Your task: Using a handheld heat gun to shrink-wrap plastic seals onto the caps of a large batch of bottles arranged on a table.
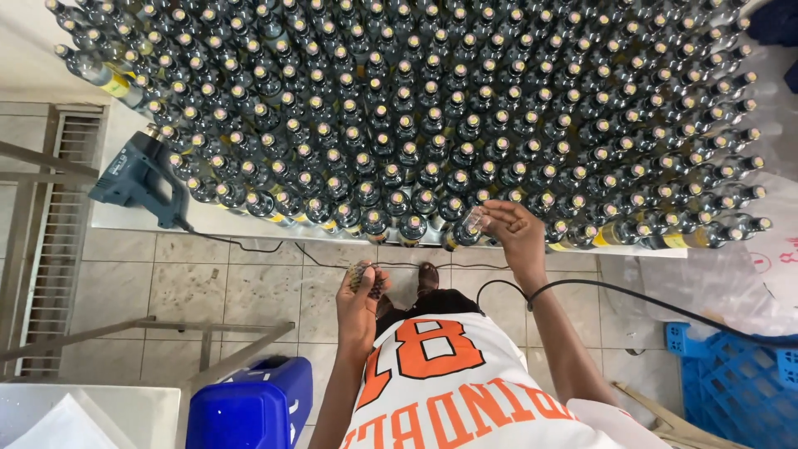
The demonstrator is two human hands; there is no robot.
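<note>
Tiled floor [191, 291] lies below white table [208, 223] crowded with dark bottles [432, 108].

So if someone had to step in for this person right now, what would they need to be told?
Left hand: closed around a bunch of small dark sleeves, held near the chest, away from the table.
Right hand: pinching one clear sleeve just over a bottle in the front row at the table edge.
The table is packed with dark upright bottles. A blue heat gun lies at its left end, cord trailing across the tiled floor.
Which bottles already have sleeves cannot be told from here; check necks row by row.
</note>
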